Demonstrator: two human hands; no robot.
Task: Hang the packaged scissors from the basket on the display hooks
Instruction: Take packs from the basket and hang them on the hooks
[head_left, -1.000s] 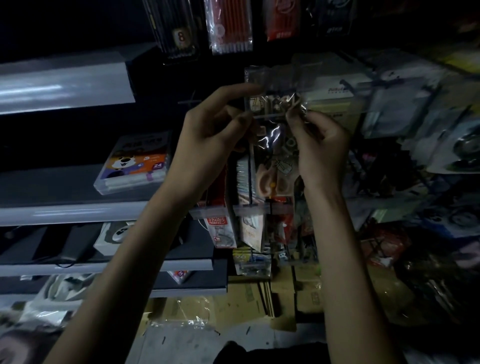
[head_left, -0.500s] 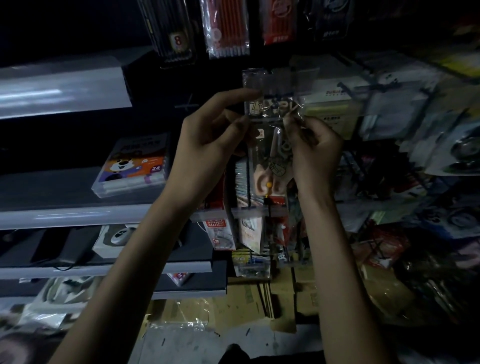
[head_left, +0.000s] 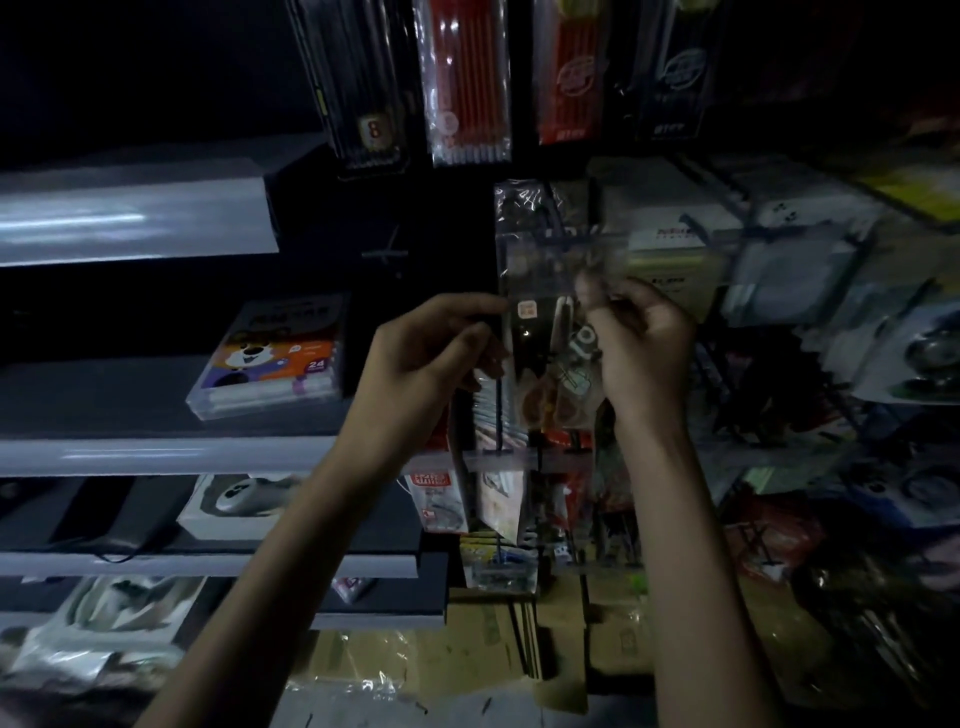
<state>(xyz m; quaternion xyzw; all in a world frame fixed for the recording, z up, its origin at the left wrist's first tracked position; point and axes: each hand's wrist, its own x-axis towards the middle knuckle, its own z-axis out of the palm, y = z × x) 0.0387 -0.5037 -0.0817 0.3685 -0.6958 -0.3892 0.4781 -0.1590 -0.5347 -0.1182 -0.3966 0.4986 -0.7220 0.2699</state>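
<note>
Pack: I see the scissors pack (head_left: 540, 332) held up at the display, just below the pencil packs (head_left: 467, 83) and right of the marker box (head_left: 275, 358).
Left hand: my left hand (head_left: 436, 358) pinches the pack's left edge between thumb and forefinger.
Right hand: my right hand (head_left: 644, 343) pinches the upper right part, near the header.
Axis: the long axis is near vertical, header up. The handle loops look low, so the blades seem to point up, though it is dim.
Handling: I judge it light. The clear film is glossy, slippery and bendy, and only the scissors inside are stiff.
Hold: I'd grip the header on either side of the hang hole, not the loose lower film.
Hook: too dark for me to tell whether the hole is on it.
</note>
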